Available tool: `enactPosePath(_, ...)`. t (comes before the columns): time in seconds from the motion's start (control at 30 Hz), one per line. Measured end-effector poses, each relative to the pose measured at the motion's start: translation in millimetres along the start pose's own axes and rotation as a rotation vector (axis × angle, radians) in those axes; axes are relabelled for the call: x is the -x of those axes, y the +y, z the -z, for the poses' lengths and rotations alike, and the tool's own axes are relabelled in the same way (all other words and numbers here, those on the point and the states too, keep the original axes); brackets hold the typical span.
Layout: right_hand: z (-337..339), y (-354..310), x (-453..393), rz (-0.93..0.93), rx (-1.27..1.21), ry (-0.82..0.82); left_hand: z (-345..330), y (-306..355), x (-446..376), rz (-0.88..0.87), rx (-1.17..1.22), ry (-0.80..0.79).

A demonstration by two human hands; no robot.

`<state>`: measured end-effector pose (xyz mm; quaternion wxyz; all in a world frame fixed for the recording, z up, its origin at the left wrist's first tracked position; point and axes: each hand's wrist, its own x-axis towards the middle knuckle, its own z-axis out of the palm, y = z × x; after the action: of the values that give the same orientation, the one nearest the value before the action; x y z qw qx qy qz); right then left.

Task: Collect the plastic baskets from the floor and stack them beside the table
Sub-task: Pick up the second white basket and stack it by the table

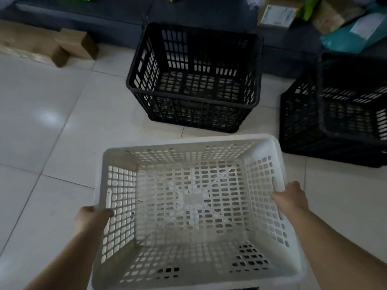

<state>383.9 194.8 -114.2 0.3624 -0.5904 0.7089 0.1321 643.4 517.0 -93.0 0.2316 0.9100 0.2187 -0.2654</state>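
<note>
I hold a white perforated plastic basket [184, 143] in front of me, its open top facing up and nothing inside. My left hand [92, 218] grips its left rim and my right hand [291, 197] grips its right rim by the handle slot. Beyond it an empty black plastic basket [194, 97] stands upright on the tiled floor. At the right edge two more black baskets [301, 114] sit one inside the other, partly cut off by the frame.
Pale floor tiles [52, 126] stretch to the left. Cardboard boxes [71, 47] lie at the far left against a dark low surface [100, 15]. More boxes and teal and green packages [345, 36] pile up at the top right.
</note>
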Motion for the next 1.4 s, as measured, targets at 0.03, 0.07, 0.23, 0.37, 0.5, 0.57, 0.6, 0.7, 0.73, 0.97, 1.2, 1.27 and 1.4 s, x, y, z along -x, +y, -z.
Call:
enactPosePath(0.03,17,-3,15,-0.003,-0.014,-0.006,15,10,13,-0.013,0.007,0.005)
enactPosePath(0.07,35,-7,30,0.001,-0.030,-0.003,32,20,26,-0.045,0.001,0.014)
enactPosePath(0.23,141,-20,120,0.062,-0.136,0.018,121,71,96,-0.219,-0.046,-0.037)
enactPosePath(0.37,226,-19,190,0.098,-0.235,0.058,192,120,164,-0.315,-0.032,-0.143)
enactPosePath(0.5,307,-2,238,0.113,-0.375,0.141,231,174,243,-0.406,0.088,-0.254)
enactPosePath(0.57,345,16,250,0.094,-0.436,0.187,232,198,279,-0.471,0.103,-0.273)
enactPosePath(0.6,363,26,255,0.080,-0.462,0.208,230,210,298,-0.502,0.118,-0.286)
enactPosePath(0.7,411,62,263,0.025,-0.546,0.289,214,242,361,-0.587,0.126,-0.305)
enactPosePath(0.73,423,73,264,0.008,-0.560,0.318,208,250,380,-0.611,0.106,-0.305)
enactPosePath(0.97,527,160,250,-0.074,-0.566,0.433,133,308,498,-0.724,-0.056,-0.314)
enactPosePath(1.2,604,230,195,-0.220,-0.579,0.465,24,359,589,-0.772,-0.108,-0.437)
enactPosePath(1.27,626,245,172,-0.241,-0.594,0.476,-14,379,611,-0.762,-0.122,-0.477)
enactPosePath(1.4,684,262,121,-0.278,-0.610,0.469,-90,430,653,-0.775,-0.107,-0.498)
